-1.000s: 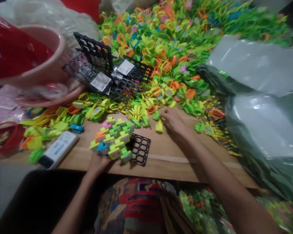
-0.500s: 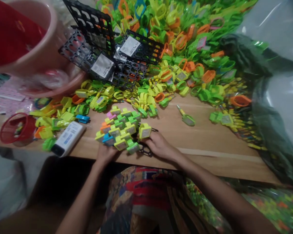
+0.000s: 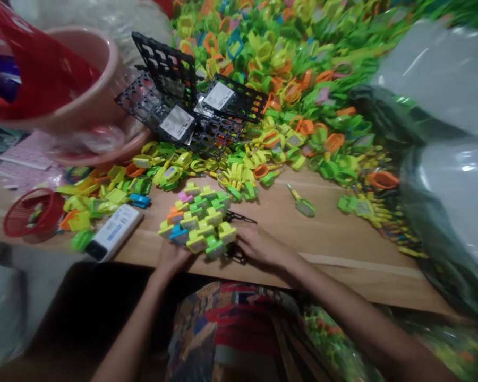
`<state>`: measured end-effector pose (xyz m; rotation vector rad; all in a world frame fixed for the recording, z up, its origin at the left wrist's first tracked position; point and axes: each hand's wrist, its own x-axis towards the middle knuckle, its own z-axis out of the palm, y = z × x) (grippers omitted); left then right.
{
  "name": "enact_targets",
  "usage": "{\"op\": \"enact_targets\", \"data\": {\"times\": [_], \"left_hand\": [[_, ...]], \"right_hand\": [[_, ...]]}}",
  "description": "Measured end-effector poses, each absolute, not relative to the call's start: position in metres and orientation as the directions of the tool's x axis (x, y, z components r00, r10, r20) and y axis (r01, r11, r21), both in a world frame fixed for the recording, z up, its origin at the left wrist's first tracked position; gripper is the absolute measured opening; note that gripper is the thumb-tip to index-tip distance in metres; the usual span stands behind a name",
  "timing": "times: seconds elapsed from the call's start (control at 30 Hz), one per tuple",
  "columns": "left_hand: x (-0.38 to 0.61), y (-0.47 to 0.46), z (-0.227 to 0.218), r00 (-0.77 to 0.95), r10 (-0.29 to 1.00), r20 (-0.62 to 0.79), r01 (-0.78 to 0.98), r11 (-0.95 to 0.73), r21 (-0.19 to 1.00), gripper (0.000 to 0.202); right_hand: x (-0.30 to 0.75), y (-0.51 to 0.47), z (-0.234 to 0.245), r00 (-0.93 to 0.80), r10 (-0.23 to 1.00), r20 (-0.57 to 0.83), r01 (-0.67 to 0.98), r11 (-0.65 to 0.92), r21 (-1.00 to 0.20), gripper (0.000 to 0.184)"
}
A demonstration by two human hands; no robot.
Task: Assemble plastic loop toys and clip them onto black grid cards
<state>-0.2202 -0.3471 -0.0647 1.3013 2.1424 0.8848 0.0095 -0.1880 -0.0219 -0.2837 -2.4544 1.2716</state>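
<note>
Bright yellow-green plastic pieces, square-headed with a few blue, orange and pink ones among them, stand packed in a tight cluster (image 3: 199,223) near the front edge of the wooden table (image 3: 334,233). The cluster sits on a black plastic grid (image 3: 239,217) that shows only at its edges. The right hand (image 3: 258,245) lies curved against the cluster's right side, its fingers touching the pieces. The left hand (image 3: 173,260) sits at the near side, its fingers hidden behind the cluster. Whether either hand is truly grasping, I cannot tell. Gentle, even pressure from both sides suits this well, since the pieces look loose enough to tip off the grid. Nearby lie a white box (image 3: 113,232), a red basket (image 3: 34,212), a stack of black grids (image 3: 171,101) and a great heap of plastic rings (image 3: 282,79).
</note>
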Motion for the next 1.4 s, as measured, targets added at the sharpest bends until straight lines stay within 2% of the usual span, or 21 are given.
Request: {"op": "enact_targets", "data": {"times": [0.1, 0.17, 0.2, 0.3, 0.43, 0.53, 0.63, 0.73, 0.83, 0.9, 0.97, 1.03, 1.1, 1.17, 1.27, 1.4], "left_hand": [[-0.225, -0.349, -0.066, -0.448, 0.893, -0.039, 0.608, 0.336, 0.719, 0.046], [-0.227, -0.348, -0.068, -0.442, 0.897, -0.018, 0.624, 0.322, 0.712, 0.047], [-0.227, -0.347, -0.068, -0.438, 0.899, -0.016, 0.625, 0.317, 0.713, 0.047], [-0.228, -0.344, -0.069, -0.433, 0.901, -0.021, 0.615, 0.312, 0.724, 0.049], [-0.227, -0.344, -0.071, -0.448, 0.893, -0.043, 0.588, 0.331, 0.738, 0.049], [-0.226, -0.346, -0.072, -0.461, 0.885, -0.074, 0.581, 0.363, 0.729, 0.048], [-0.225, -0.347, -0.069, -0.47, 0.878, -0.087, 0.588, 0.385, 0.712, 0.049], [-0.225, -0.347, -0.066, -0.469, 0.881, -0.069, 0.61, 0.379, 0.696, 0.048], [-0.226, -0.347, -0.066, -0.465, 0.883, -0.07, 0.631, 0.386, 0.673, 0.047], [-0.227, -0.347, -0.066, -0.472, 0.878, -0.074, 0.639, 0.398, 0.658, 0.047], [-0.227, -0.347, -0.067, -0.454, 0.888, -0.075, 0.643, 0.384, 0.663, 0.045], [-0.227, -0.346, -0.067, -0.442, 0.894, -0.077, 0.63, 0.37, 0.683, 0.045], [-0.225, -0.347, -0.067, -0.454, 0.886, -0.09, 0.601, 0.38, 0.703, 0.046], [-0.224, -0.348, -0.067, -0.472, 0.874, -0.116, 0.575, 0.404, 0.711, 0.048], [-0.223, -0.348, -0.066, -0.497, 0.858, -0.13, 0.57, 0.436, 0.696, 0.05], [-0.224, -0.344, -0.064, -0.492, 0.868, -0.074, 0.598, 0.398, 0.695, 0.046]], "right_hand": [[0.052, -0.144, -0.009, -0.817, 0.526, 0.234, 0.189, 0.629, -0.754, 0.026], [0.088, -0.104, -0.01, -0.736, 0.625, 0.26, 0.353, 0.682, -0.641, 0.025], [0.105, -0.083, -0.013, -0.75, 0.608, 0.261, 0.387, 0.723, -0.572, 0.021], [0.138, -0.037, -0.029, -0.799, 0.568, 0.196, 0.399, 0.746, -0.533, 0.02], [0.13, -0.04, -0.038, -0.801, 0.571, 0.179, 0.411, 0.742, -0.53, 0.02], [0.1, -0.081, -0.026, -0.794, 0.575, 0.195, 0.361, 0.705, -0.61, 0.017], [0.067, -0.128, -0.013, -0.796, 0.585, 0.157, 0.265, 0.569, -0.779, 0.016], [0.036, -0.162, -0.014, -0.787, 0.614, 0.054, 0.181, 0.314, -0.932, 0.014], [0.011, -0.179, -0.027, -0.772, 0.631, -0.075, 0.113, 0.02, -0.993, 0.013], [0.002, -0.185, -0.035, -0.776, 0.615, -0.137, 0.093, -0.104, -0.99, 0.014], [-0.002, -0.188, -0.04, -0.795, 0.599, -0.098, 0.097, -0.035, -0.995, 0.012], [-0.002, -0.191, -0.043, -0.804, 0.595, 0.013, 0.122, 0.186, -0.975, 0.015], [0.0, -0.193, -0.047, -0.807, 0.575, 0.136, 0.136, 0.405, -0.904, 0.022], [0.0, -0.195, -0.054, -0.811, 0.528, 0.253, 0.105, 0.556, -0.824, 0.027], [-0.006, -0.194, -0.061, -0.819, 0.453, 0.351, 0.047, 0.663, -0.747, 0.029], [-0.009, -0.191, -0.056, -0.826, 0.439, 0.353, 0.038, 0.669, -0.743, 0.029]]}}
